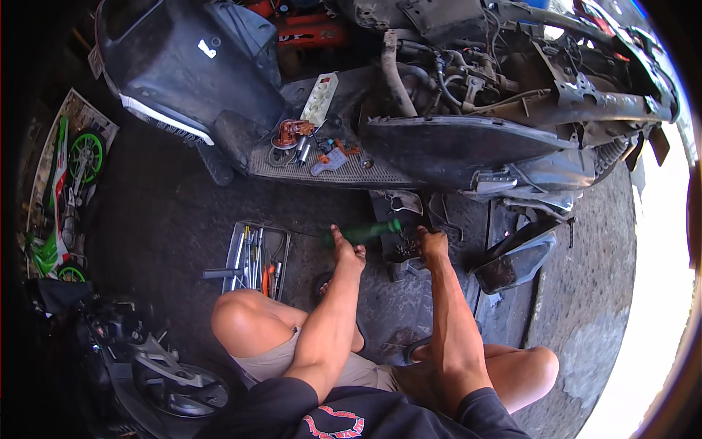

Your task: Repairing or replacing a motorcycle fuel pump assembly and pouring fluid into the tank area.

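Note:
My left hand [349,252] is closed around a long green handle-like thing [369,232], which is smeared by motion; its exact kind is unclear. It points right, toward a dark open box [378,208] on the floor, which has small metal pieces [404,251] in it, perhaps screws or bolts. My right hand [433,244] is at the right side of that box with its fingers curled. What those fingers hold, if anything, is hidden. Left of my left hand sits a metal tray of tools [286,249], with screwdrivers and other hand tools.
A partly stripped scooter [453,150] stretches across the far side; loose parts [333,157] lie on its footboard. A dark body panel [515,263] lies to the right. At left are a green-wheeled toy-like motorbike [62,194] and a black wheel assembly [172,380].

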Motion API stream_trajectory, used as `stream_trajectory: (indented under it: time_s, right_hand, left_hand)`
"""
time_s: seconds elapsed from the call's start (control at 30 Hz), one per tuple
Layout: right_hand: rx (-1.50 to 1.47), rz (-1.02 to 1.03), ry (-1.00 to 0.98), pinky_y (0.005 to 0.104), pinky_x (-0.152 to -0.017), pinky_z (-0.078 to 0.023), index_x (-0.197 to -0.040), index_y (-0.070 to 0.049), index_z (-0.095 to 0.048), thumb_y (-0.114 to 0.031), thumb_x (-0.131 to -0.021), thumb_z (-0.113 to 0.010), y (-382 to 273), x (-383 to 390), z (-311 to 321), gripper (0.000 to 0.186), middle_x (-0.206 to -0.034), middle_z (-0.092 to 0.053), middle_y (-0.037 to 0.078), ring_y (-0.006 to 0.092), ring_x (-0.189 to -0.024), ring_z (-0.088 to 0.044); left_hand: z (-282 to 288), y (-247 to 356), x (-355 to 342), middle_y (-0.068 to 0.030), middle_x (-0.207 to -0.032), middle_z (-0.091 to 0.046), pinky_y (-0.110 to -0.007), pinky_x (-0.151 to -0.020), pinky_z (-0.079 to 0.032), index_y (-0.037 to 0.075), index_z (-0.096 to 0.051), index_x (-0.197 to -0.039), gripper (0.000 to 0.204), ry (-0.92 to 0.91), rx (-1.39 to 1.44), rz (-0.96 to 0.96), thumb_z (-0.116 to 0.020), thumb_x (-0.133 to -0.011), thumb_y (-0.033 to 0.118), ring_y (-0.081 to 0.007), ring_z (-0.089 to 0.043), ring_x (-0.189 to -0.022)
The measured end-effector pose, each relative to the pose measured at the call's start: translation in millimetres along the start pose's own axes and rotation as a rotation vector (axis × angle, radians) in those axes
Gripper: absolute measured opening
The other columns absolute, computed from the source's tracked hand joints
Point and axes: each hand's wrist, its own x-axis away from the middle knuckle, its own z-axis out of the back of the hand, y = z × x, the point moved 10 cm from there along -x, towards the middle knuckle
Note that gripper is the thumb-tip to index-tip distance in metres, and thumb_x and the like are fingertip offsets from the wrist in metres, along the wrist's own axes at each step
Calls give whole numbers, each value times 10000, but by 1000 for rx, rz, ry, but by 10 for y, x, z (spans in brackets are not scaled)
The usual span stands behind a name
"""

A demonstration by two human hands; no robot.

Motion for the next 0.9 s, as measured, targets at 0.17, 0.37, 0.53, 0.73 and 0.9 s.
stream_trajectory:
  time_s: [0.17, 0.37, 0.53, 0.73, 0.9]
  right_hand:
    - [-499, -298, -106, 380, -542, -458, -996, -17, -619, -447, -989, -443, 315, 21, 243, 464, -648, -608, 64, 235, -562, -594]
    - [-1204, -171, -637, 504, -1112, -316, -1355, 87, -396, -569, -997, -176, -617, 835, -257, 779, -1332, -515, 273, 457, -1299, -427]
    - [-1248, -91, -643, 527, -1134, -289, -1382, 114, -358, -557, -995, -197, -674, 915, -71, 791, -1460, -368, 300, 463, -1356, -359]
    - [-1337, -58, -707, 528, -1140, -275, -1408, 116, -314, -603, -965, -267, -692, 949, -159, 846, -1493, -306, 304, 466, -1386, -303]
    - [-1407, -23, -651, 513, -1151, -266, -1424, 109, -291, -594, -955, -313, -605, 882, -205, 846, -1500, -300, 296, 440, -1398, -298]
  left_hand:
    - [-267, -383, -556, -90, -865, -624, -175, -409, -346, 111, -582, -1011, 536, -152, 96, 308, -471, -903, 624, -131, -444, -503]
    - [-359, -236, -974, -134, -887, -630, -196, -427, -444, 38, -582, -1002, 435, -286, 327, 653, -616, -819, 431, -163, -495, -579]
    - [-456, -378, -737, -167, -888, -642, -193, -436, -443, 38, -585, -1012, 439, -249, 265, 681, -504, -897, 455, -195, -560, -607]
    - [-8, -340, -217, -88, -808, -663, -265, -499, -463, 41, -569, -1019, 581, -62, -13, 105, -318, -980, 563, -170, -536, -561]
    - [-347, -735, 567, -79, -869, -662, -279, -565, -471, 38, -548, -1127, 548, -387, -521, -220, -344, -1005, 532, -137, -553, -632]
